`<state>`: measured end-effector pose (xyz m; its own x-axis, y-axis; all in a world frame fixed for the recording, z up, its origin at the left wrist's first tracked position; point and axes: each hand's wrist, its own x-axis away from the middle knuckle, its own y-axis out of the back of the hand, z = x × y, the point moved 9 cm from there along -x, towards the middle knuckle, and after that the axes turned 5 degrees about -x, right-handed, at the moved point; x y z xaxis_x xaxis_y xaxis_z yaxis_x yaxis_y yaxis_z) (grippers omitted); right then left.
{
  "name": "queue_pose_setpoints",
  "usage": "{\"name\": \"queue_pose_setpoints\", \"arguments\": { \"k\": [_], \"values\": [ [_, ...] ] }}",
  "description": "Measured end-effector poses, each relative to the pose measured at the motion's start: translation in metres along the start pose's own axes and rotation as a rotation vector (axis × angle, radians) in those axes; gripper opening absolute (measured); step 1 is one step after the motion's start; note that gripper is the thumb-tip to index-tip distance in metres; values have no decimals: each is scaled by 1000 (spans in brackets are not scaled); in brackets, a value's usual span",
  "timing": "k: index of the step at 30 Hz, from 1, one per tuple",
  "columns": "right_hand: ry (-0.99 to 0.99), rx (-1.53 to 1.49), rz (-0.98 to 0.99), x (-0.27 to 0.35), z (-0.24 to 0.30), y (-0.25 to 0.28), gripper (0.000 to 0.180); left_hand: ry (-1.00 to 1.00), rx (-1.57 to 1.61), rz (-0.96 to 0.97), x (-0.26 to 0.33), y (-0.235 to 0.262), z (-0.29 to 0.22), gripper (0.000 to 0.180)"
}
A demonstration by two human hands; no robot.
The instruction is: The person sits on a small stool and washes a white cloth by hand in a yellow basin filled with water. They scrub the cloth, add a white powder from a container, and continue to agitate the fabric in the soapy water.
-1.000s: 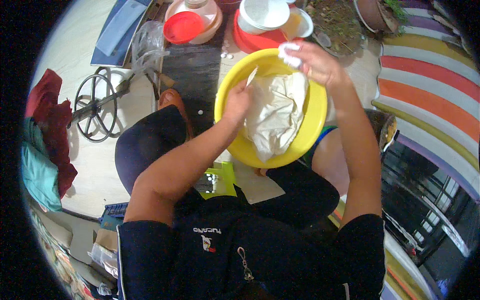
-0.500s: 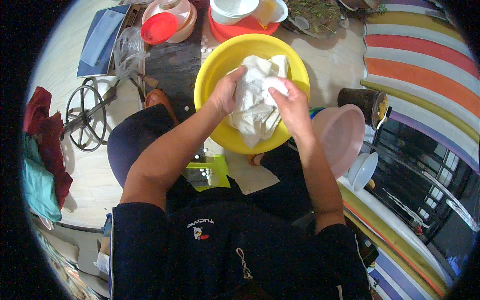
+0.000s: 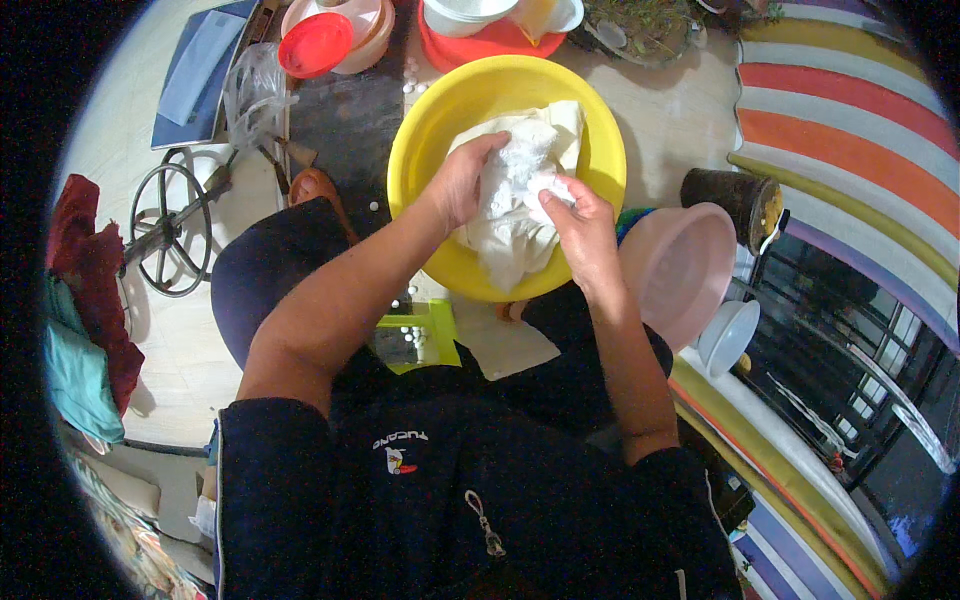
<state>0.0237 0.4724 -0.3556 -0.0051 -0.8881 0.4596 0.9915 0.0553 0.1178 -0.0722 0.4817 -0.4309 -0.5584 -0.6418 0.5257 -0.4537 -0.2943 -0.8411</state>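
Note:
A crumpled white cloth lies in a wide yellow basin between my knees. My left hand is closed on the cloth's left side, thumb on top and the other fingers hidden in the folds. On the right, my right hand pinches a bright white bit of the bundle between thumb and fingers. Whether that bit is part of the cloth or a separate piece, I cannot tell. White patches and small lumps show on the cloth between my hands.
Right of the basin stand a pink tub, a pale bowl and a dark pot. Beyond it sit a red tray with white bowls and a red lid. A green stool and several small white balls lie below.
My right hand has shifted slightly down and left, drawing the bright white bit lower. The left hand keeps its hold. The whole view has moved a little.

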Motion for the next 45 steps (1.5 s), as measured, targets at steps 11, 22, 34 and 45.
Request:
{"name": "queue_pose_setpoints", "arguments": {
  "k": [11,22,34,45],
  "values": [
    [-22,73,-88,15,-10,19,22,-56,22,-152,8,9,-13,47],
    [-47,-52,-259,32,-43,46,21,17,-508,-333,-4,58,-3,29],
    [6,29,-279,28,-44,49,22,29,-673,-362,7,57,-3,26],
    [208,267,-253,-25,21,35,21,-56,-1217,-295,-1,77,-3,49]
  ]
}}
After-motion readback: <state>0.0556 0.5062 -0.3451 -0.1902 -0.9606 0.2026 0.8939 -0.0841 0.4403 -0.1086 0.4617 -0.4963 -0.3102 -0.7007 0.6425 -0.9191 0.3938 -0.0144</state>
